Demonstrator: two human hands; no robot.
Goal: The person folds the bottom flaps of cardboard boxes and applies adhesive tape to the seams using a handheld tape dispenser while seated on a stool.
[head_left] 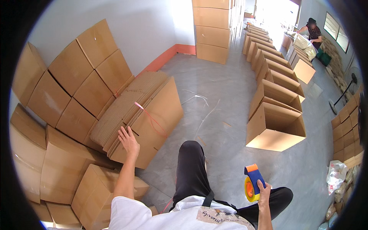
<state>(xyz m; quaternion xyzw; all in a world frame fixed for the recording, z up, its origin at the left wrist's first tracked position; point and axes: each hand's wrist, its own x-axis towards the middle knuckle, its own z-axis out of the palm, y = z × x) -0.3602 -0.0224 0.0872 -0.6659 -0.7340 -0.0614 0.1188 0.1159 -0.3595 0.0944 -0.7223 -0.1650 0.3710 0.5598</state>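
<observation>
My left hand (128, 141) reaches forward with fingers spread and rests on the edge of a leaning bundle of flattened cardboard boxes (153, 111), tied with a pink strap (151, 117). My right hand (263, 191) is held low by my right leg and grips a tape dispenser (253, 182) with a blue body, orange top and a yellow roll. My legs in dark trousers stretch over the grey floor between both hands.
Stacked flat cartons (73, 88) lean against the white wall at left. A row of assembled open boxes (276, 126) runs up the right side. Tall box stacks (212, 30) stand at the back. A person (312, 32) works at the far right. White straps (203, 109) lie on the floor.
</observation>
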